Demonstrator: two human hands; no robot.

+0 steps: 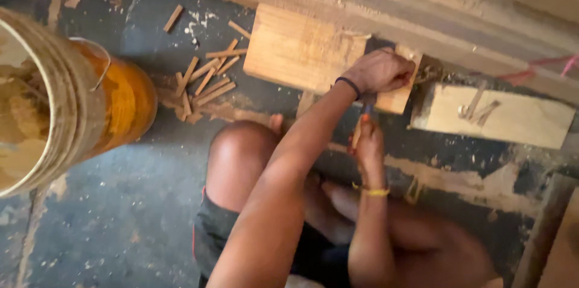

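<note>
1. A large yellow plastic bucket [72, 101] fills the left edge of the frame, standing on the dark, dust-streaked floor [120, 215] well apart from the work.
2. A person sits low on that floor, a bare knee [238, 155] raised at centre and both arms reaching toward the far side.
3. A flat board of pale wood [301, 50] lies at far centre, just this side of a long sawdust-covered timber [386, 4] that runs along the far edge.
4. A lighter wooden block [494, 116] rests to the right of the board, with what look like nails lying on its top face.
5. A scatter of short wooden sticks [208, 80] lies to the left of the board, between it and the bucket.
6. The left hand [380, 72], a dark band at its wrist, is curled into a fist at the board's right end and presses on it; what it holds cannot be told.
7. The right hand [368, 143], a yellow band at its wrist, is just near of the left, fingers closed around a slim tool with an orange handle [360, 126] that points up toward the board's near right corner.
</note>
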